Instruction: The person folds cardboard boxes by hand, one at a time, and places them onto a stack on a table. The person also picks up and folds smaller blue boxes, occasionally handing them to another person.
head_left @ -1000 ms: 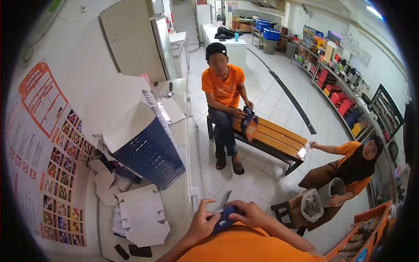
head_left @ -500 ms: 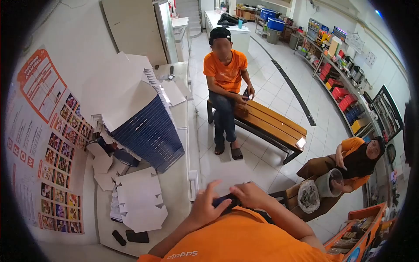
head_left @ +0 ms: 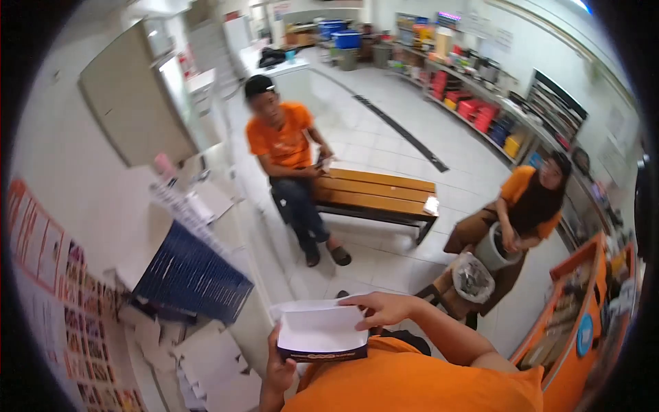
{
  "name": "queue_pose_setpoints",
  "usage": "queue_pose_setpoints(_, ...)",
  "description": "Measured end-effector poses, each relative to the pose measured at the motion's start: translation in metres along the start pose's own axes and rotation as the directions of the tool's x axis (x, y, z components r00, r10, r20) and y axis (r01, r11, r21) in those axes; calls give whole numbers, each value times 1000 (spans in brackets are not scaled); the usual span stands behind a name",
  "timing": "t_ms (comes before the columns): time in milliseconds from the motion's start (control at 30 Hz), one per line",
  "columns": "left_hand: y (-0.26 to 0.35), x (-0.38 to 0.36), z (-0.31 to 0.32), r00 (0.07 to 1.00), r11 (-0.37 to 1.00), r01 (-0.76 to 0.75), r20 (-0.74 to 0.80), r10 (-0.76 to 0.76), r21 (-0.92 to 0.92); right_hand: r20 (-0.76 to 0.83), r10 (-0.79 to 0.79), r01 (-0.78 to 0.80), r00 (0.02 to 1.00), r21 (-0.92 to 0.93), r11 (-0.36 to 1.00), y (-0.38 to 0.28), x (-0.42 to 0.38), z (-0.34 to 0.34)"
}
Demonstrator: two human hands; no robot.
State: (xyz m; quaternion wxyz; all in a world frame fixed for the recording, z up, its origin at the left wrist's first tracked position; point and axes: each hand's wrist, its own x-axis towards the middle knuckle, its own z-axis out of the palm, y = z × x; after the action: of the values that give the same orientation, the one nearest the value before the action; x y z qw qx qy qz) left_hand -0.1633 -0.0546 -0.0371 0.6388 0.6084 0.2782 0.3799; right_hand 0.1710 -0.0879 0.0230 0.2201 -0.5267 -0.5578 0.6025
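Note:
A cardboard food box (head_left: 322, 329), white inside and dark blue with printing outside, is held in front of my waist with its open side up. My left hand (head_left: 278, 364) wraps around its left end, the thumb along the outer wall. At the far right corner, my right hand (head_left: 388, 309) grips the box's edge with bent fingers. Flat white box blanks (head_left: 209, 357) lie on the counter to the left. Behind them rises a tall stack of dark blue blanks (head_left: 192, 271).
A person in orange sits on a wooden bench (head_left: 374, 192). To the right, another person has hands in a grey bucket (head_left: 495, 250), beside a plastic-lined container (head_left: 472, 278). An orange rack (head_left: 549, 336) stands near my right side. Shelves (head_left: 473, 103) line the far wall.
The box's white, open inside now shows between my hands, where only a dark piece showed before. My left hand has moved left. My view has turned right.

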Motion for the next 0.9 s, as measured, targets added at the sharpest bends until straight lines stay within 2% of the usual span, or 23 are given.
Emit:
queue_pose_setpoints(33, 8, 6, 8, 999, 999, -37, 19, 37, -26, 25, -92, 93, 995, -68, 993, 3, -1, 3)
queue_pose_setpoints(67, 23, 13, 20, 997, 996, -72, 38, 74, -53, 23, -90, 92, 996, -55, 994, 8, 0, 7)
queue_pose_setpoints(133, 23, 20, 15, 983, 974, -145, -88, 162, 171, -294, -200, 216, 935, 23, 976, 10, 15, 15)
queue_pose_setpoints(167, 22, 25, 12, 942, 857, -227, -117, 314, 463, -363, -235, 245, 902, -20, 969, 9, 23, 18)
queue_pose_setpoints(200, 45, 34, 19, 907, 744, -335, -15, 420, 578, -429, -269, 266, 862, -67, 961, 8, 32, 20)
queue_pose_setpoints(267, 59, 39, 28, 907, 690, -395, 142, 396, 607, -585, 99, -38, 805, 116, 993, -15, 44, 19)
queue_pose_setpoints(300, 62, 41, 31, 883, 628, -458, 237, 406, 629, -569, 150, -200, 808, -26, 980, -14, 57, 14)
queue_pose_setpoints(333, 61, 46, 31, 812, 475, -571, 374, 448, 670, -538, 128, -190, 833, -61, 980, -13, 73, 6)
queue_pose_setpoints(367, 64, 47, 38, 792, 424, -591, 393, 466, 686, -589, -75, -103, 805, -263, 959, -9, 90, -2)
queue_pose_setpoints(433, 72, 47, 39, 775, 317, -599, 431, 462, 735, -552, -490, 47, 675, -630, 775, -1, 126, -21)
queue_pose_setpoints(467, 79, 45, 33, 788, 308, -567, 393, 474, 764, -467, -674, 101, 572, -776, 623, -2, 144, -29)
queue_pose_setpoints(500, 88, 42, 25, 752, 334, -584, 338, 566, 740, -349, -823, 131, 448, -885, 446, -14, 158, -31)
queue_pose_setpoints(567, 114, 40, -4, 662, 356, -579, 168, 731, 733, -230, -840, 417, 492, -784, 459, -51, 188, -43)
queue_pose_setpoints(600, 130, 42, -24, 603, 369, -550, 51, 796, 749, -158, -847, 470, 508, -773, 426, -105, 193, -49)
queue_pose_setpoints(633, 156, 41, -48, 515, 304, -422, -50, 856, 854, -86, -849, 523, 521, -754, 397, -158, 198, -54)
queue_pose_setpoints(667, 181, 39, -73, 415, 276, -261, -150, 897, 925, -96, -866, 529, 491, -757, 384, -204, 205, -49)
queue_pose_setpoints(700, 194, 39, -97, 340, 498, -227, -411, 846, 837, -107, -882, 534, 459, -760, 370, -249, 213, -45)
queue_pose_setpoints(733, 211, 45, -117, 343, 626, -215, -543, 767, 749, -220, -793, 625, 567, -513, 589, -285, 225, -40)
queue_pose_setpoints(767, 229, 50, -136, 341, 736, -207, -658, 671, 644, -169, -821, 589, 545, -619, 519, -320, 230, -30)
queue_pose_setpoints(800, 239, 57, -159, 419, 751, -99, -657, 626, 653, -117, -843, 545, 525, -714, 438, -348, 235, -21)
queue_pose_setpoints(833, 241, 62, -177, 492, 752, 8, -658, 570, 659, -100, -826, 558, 554, -692, 458, -362, 249, -13)
queue_pose_setpoints(867, 243, 64, -185, 480, 743, 10, -655, 583, 669, -86, -810, 567, 580, -672, 477, -373, 270, -9)
queue_pose_setpoints(900, 245, 69, -190, 588, 784, 94, -670, 453, 613, -60, -799, 450, 599, -799, 398, -375, 317, -12)
